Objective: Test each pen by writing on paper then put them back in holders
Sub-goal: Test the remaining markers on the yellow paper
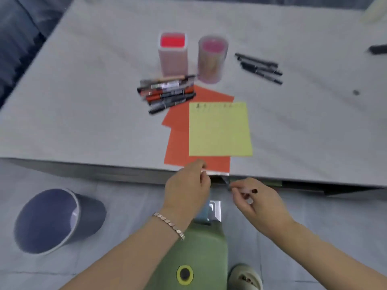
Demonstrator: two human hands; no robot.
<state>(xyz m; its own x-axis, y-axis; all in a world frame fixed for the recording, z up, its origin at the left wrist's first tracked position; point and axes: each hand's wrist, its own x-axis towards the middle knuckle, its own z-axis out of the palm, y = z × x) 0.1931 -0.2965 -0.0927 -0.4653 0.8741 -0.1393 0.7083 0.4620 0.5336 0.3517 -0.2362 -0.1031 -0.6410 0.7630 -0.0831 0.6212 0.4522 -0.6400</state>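
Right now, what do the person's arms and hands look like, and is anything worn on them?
Both forearms are bare, with no sleeves or gloves in view. The left hand has a bracelet of flat, metallic pinkish links at its wrist. The right hand shows a dark-painted thumbnail; its wrist is bare. Blur hides whether any rings are worn.
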